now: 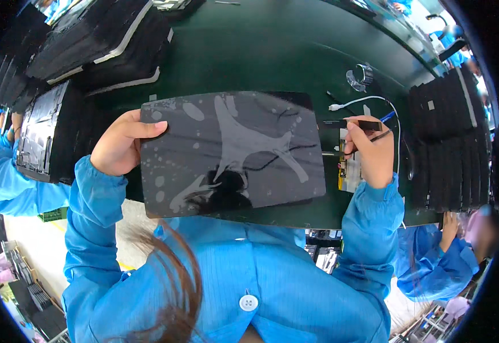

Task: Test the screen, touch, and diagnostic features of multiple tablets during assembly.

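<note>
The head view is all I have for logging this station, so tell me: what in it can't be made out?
- Underside of the large dark glossy rectangular panel: faces away; the top shows only reflections and smears.
- Left hand fingers: hidden behind the panel's edge, only the thumb shows.
- Thin dark strip at the right hand: too small to identify.
- Small yellow-and-white part on the green table: partly covered by that hand.
- Black tray stacks: contents too dark.

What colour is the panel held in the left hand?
Glossy black panel with pale grey streaks and spots, head view.
</note>
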A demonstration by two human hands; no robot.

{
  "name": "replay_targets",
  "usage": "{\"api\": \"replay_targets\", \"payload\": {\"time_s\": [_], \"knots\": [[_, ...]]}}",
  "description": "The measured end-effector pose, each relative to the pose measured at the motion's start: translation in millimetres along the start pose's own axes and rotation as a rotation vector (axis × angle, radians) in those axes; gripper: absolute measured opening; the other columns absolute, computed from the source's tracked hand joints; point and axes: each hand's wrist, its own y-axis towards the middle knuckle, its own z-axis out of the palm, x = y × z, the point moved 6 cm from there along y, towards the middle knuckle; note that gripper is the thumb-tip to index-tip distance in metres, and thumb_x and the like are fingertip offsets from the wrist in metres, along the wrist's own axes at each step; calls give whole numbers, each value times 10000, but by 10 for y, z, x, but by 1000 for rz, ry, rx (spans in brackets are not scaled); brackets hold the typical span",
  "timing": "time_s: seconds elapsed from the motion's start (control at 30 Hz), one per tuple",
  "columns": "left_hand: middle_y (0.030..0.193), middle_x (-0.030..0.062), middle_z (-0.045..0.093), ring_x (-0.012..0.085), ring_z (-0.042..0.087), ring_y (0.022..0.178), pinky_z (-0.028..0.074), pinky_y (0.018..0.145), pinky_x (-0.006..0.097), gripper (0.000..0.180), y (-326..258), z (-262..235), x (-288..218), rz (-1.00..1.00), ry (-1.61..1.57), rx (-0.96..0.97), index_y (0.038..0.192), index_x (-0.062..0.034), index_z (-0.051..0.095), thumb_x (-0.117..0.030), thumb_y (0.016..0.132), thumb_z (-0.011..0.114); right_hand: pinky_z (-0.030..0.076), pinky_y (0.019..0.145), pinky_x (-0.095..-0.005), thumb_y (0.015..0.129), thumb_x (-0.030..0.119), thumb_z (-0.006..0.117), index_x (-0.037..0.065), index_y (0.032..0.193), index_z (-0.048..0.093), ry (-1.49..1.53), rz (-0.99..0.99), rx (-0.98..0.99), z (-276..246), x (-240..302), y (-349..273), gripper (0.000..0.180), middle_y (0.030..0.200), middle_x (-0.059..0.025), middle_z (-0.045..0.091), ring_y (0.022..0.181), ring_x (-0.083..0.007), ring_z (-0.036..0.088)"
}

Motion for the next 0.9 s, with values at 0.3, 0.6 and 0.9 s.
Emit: {"api": "replay_targets", "payload": {"time_s": [0.3,0.6,0.9], "knots": [[953,96,647,193,617,813,488,764,299,314,22,0,4,4,118,25,1043,8,587,-210,823,640,457,476,-222,823,110,592,4,981,608,-106,40,83,7,5,13,191,715,-61,602,572,-99,573],[707,111,585,178,576,665,467,571,293,406,24,-131,-169,-170,1066,-125,836,-10,576,-404,793,663,451,500,-211,837,103,578,12,1123,545,-152,28,60,-254,50,-10,302,772,-57,609,647,-97,593],[1117,132,528,322,480,1094,386,916,456,426,-502,1318,-59,907,1375,111,996,-97,605,-247,621,742,430,487,-201,821,105,623,6,1031,589,-217,108,100,-487,-34,0,235,743,-38,591,581,-77,538]]}}
